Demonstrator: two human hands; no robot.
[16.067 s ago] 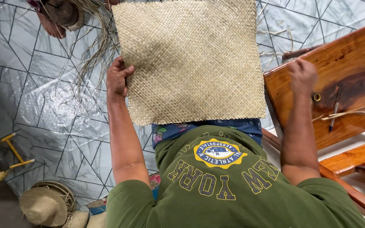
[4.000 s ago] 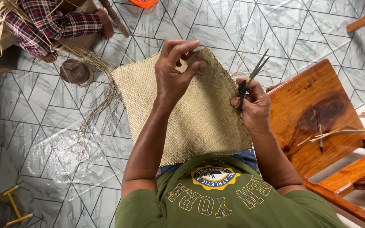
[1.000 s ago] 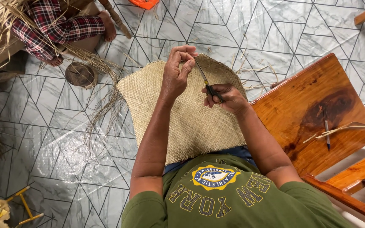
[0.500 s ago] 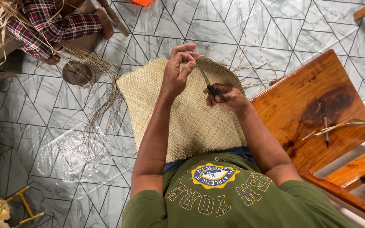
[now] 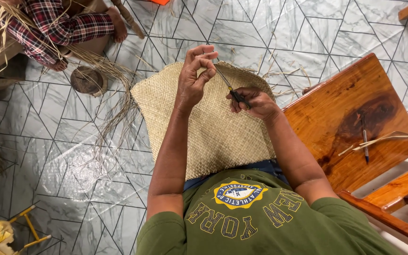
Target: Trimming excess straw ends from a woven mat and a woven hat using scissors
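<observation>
A pale woven straw mat (image 5: 223,132) lies over my lap, its far edge curling up. My left hand (image 5: 192,78) is raised over that far edge, thumb and fingers pinched on a thin strand of the mat. My right hand (image 5: 255,103) grips dark-handled scissors (image 5: 227,84), whose blades point up and left toward my left fingertips. The blade tips sit right beside the pinch.
A polished wooden stool (image 5: 355,118) stands at my right with a pen (image 5: 364,139) and straw strips on it. Another person in plaid (image 5: 57,26) sits at the top left with loose straw and a round dark object (image 5: 87,80). Grey patterned floor covering surrounds us.
Over the last second my left hand has lifted slightly and opened its outer fingers while keeping the pinch. The scissors stay at the far edge. Several seconds ago they were at the mat's right side.
</observation>
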